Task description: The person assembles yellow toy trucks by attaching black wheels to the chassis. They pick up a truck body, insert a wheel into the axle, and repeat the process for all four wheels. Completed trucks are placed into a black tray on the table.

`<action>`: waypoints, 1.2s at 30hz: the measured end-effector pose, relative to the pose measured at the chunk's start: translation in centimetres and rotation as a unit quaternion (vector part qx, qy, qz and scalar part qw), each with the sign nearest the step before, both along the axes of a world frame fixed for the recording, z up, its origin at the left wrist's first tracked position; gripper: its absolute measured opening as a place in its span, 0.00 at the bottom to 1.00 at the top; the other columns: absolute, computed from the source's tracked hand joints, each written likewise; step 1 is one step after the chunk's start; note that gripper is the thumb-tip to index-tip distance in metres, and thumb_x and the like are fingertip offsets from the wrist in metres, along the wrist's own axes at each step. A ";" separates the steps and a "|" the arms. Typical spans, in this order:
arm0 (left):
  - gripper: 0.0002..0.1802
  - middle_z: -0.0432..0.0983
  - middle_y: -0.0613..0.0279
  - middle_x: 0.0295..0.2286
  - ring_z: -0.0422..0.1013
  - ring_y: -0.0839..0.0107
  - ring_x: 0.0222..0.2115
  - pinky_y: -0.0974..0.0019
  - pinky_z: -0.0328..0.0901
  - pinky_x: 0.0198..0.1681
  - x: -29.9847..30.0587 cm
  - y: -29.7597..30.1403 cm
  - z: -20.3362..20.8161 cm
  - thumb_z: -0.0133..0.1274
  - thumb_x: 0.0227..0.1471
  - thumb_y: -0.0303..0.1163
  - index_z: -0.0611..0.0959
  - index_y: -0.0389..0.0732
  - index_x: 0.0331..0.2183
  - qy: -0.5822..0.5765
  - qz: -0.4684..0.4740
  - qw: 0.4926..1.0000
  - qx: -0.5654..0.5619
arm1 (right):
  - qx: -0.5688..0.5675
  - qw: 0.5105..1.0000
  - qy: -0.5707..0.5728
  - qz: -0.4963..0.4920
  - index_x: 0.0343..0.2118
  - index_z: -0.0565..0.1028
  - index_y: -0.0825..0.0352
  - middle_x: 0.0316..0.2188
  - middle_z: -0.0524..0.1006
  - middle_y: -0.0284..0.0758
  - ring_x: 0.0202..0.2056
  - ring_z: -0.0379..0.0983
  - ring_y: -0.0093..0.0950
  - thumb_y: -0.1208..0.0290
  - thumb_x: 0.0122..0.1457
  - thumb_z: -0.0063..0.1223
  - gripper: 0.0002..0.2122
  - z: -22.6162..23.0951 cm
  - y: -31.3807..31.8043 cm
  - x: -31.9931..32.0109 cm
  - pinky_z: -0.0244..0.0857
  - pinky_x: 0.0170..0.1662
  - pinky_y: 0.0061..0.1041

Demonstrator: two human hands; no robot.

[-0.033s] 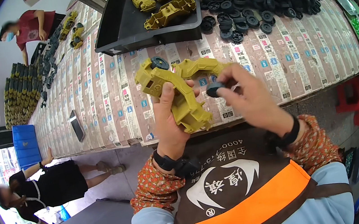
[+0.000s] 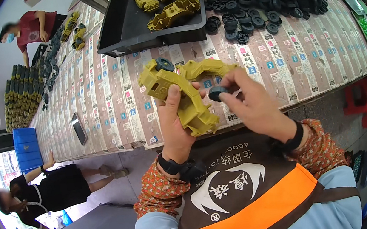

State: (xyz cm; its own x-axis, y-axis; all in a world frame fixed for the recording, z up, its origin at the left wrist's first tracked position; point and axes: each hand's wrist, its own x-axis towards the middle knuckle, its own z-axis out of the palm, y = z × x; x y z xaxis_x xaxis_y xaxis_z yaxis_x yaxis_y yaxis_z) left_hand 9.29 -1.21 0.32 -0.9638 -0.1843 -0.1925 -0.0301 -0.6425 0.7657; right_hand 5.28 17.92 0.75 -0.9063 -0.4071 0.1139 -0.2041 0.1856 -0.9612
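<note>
My left hand point(image 2: 176, 124) is closed around a yellow plastic toy truck body point(image 2: 179, 89), held tilted above the table. One black wheel point(image 2: 164, 64) sits at the body's far end. Between the thumb and fingers of my right hand point(image 2: 254, 103) is a loose black toy wheel point(image 2: 217, 93), just right of the body and apart from it. A second yellow truck body point(image 2: 205, 68) lies on the table behind my hands, its right end close to my right fingers.
A black tray point(image 2: 155, 38) with several yellow bodies stands at the back. To its right spreads a heap of black wheels point(image 2: 257, 20). A phone point(image 2: 78, 128) lies on the table point(image 2: 107, 101) at left. Two people are at the left, near stacked parts point(image 2: 23, 96). Red stools point(image 2: 360, 98) stand at right.
My right hand has shifted slightly left, bringing the wheel closer to the truck body. The body in my left hand has moved a little to the right at its near end.
</note>
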 end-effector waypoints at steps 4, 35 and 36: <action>0.22 0.79 0.54 0.39 0.79 0.67 0.38 0.63 0.77 0.41 0.1 0.9 0.0 0.57 0.63 0.37 0.71 0.41 0.55 0.028 0.022 0.999 -0.041 | -0.063 0.991 -0.120 0.001 0.44 0.67 0.69 0.32 0.75 0.38 0.31 0.75 0.26 0.78 0.63 0.53 0.09 -0.2 -1.0 1.5 0.69 0.34 0.27; 0.44 0.67 0.51 0.56 0.70 0.58 0.53 0.57 0.73 0.48 -0.3 -2.7 3.8 0.60 0.57 0.44 0.56 0.46 0.66 -0.073 -0.362 0.926 -0.077 | 0.040 0.975 -0.025 0.216 0.58 0.70 0.67 0.51 0.75 0.36 0.47 0.75 0.26 0.76 0.58 0.60 0.24 3.5 3.6 -3.5 0.76 0.40 0.22; 0.46 0.65 0.48 0.58 0.69 0.52 0.55 0.52 0.75 0.47 -0.2 -3.2 4.0 0.61 0.56 0.47 0.55 0.48 0.67 -0.100 -0.358 0.928 0.000 | -0.007 0.977 -0.110 0.182 0.56 0.71 0.68 0.49 0.75 0.36 0.45 0.76 0.26 0.74 0.59 0.60 0.22 3.3 4.2 -3.6 0.77 0.38 0.22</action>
